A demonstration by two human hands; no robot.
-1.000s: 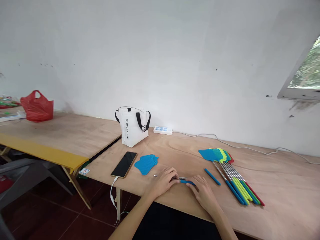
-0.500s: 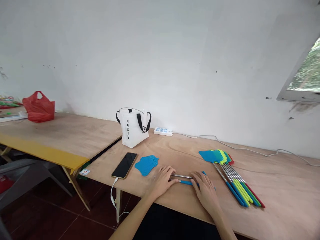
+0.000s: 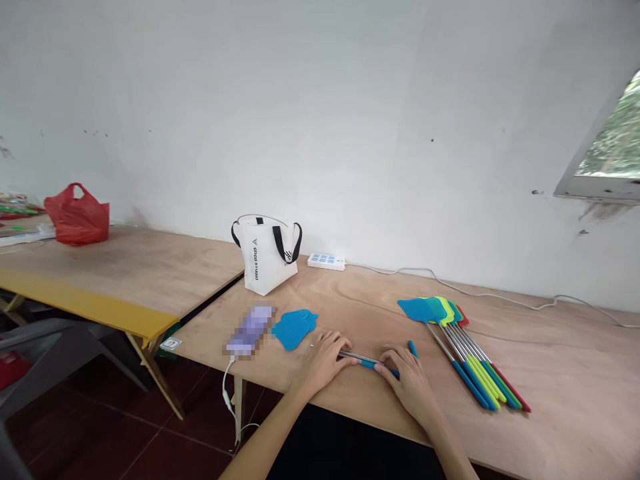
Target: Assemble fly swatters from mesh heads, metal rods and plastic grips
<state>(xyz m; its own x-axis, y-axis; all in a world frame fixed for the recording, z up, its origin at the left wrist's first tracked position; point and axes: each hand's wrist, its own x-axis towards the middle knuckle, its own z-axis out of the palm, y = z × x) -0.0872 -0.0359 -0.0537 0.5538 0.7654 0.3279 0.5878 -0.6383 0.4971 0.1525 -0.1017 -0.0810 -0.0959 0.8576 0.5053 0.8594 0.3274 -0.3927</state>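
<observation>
My left hand (image 3: 324, 360) and my right hand (image 3: 406, 381) rest on the plywood table (image 3: 550, 373), both pinched on a thin metal rod with a blue grip (image 3: 367, 361) that lies between them. A loose blue swatter head (image 3: 295, 328) lies just left of my left hand. A second blue grip (image 3: 413, 348) pokes out behind my right hand. To the right lies a row of several finished fly swatters (image 3: 465, 353) with blue, green, yellow and red heads and handles.
A phone (image 3: 249, 331) on a white cable lies near the table's left corner. A white tote bag (image 3: 265, 257) and a power strip (image 3: 326, 261) stand by the wall. A second table on the left holds a red plastic bag (image 3: 77, 215).
My right hand has shifted a little to the right along the rod and now covers most of the loose blue grip. The left hand has stayed on the rod's left end.
</observation>
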